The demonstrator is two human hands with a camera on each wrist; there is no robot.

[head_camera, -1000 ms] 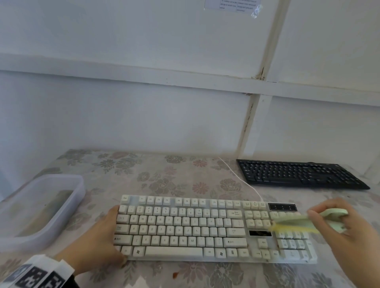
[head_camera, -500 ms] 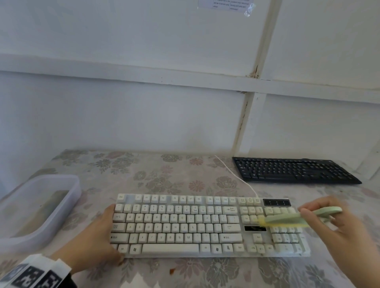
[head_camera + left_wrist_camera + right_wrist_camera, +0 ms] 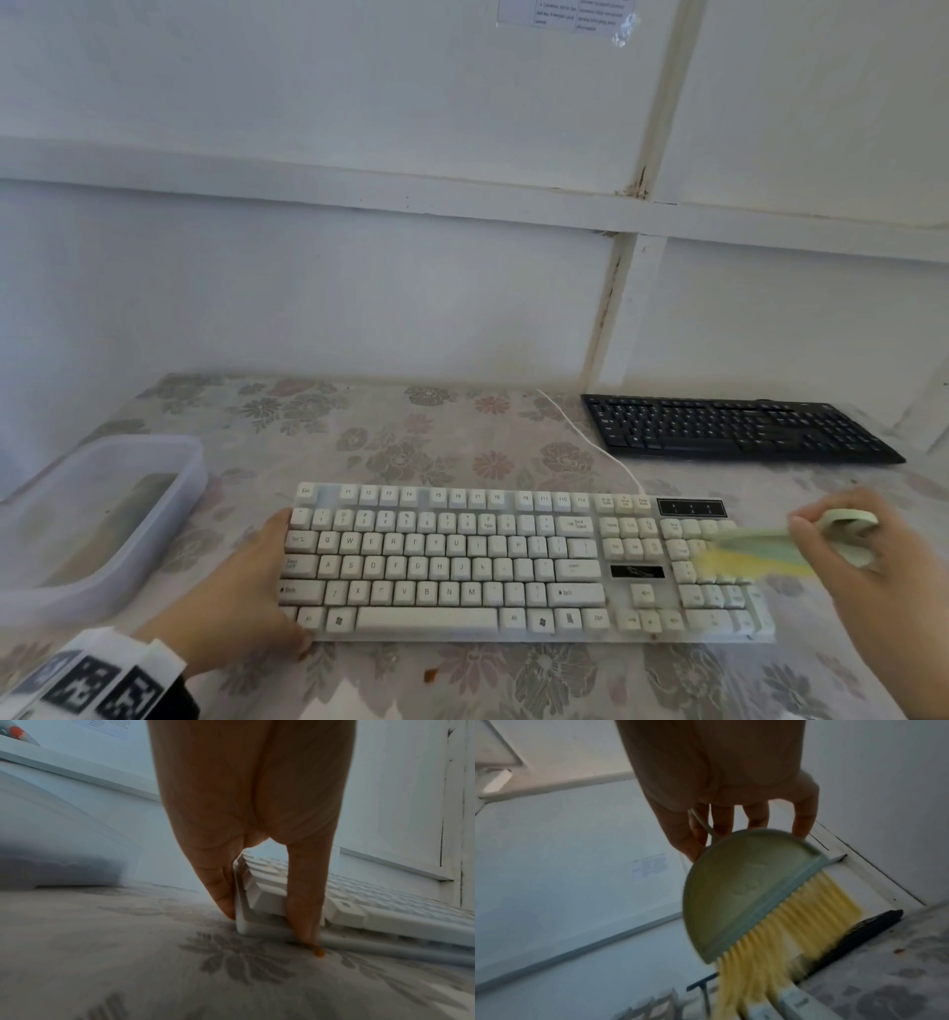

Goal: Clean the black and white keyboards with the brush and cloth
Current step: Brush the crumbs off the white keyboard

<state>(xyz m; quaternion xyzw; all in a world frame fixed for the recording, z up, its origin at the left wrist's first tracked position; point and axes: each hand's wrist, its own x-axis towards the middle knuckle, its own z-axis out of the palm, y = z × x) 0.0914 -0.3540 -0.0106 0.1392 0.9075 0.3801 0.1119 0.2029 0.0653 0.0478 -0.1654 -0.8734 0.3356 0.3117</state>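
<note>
The white keyboard (image 3: 462,560) lies across the near middle of the flowered table. My left hand (image 3: 246,591) holds its left end, fingers and thumb pinching the corner (image 3: 244,925). My right hand (image 3: 883,555) grips a pale green brush (image 3: 760,545) with yellow bristles (image 3: 770,947); the bristles touch the number pad at the keyboard's right end. The black keyboard (image 3: 729,429) rests at the back right by the wall. No cloth is in view.
A translucent plastic tub (image 3: 97,509) stands at the left edge of the table. The white keyboard's cable (image 3: 590,442) runs back toward the wall (image 3: 359,282). A small brown speck (image 3: 430,674) lies on the tablecloth in front of the keyboard.
The brush swept back and forth over the right end of the white keyboard and now sits over the number pad. My left hand kept its hold on the left end.
</note>
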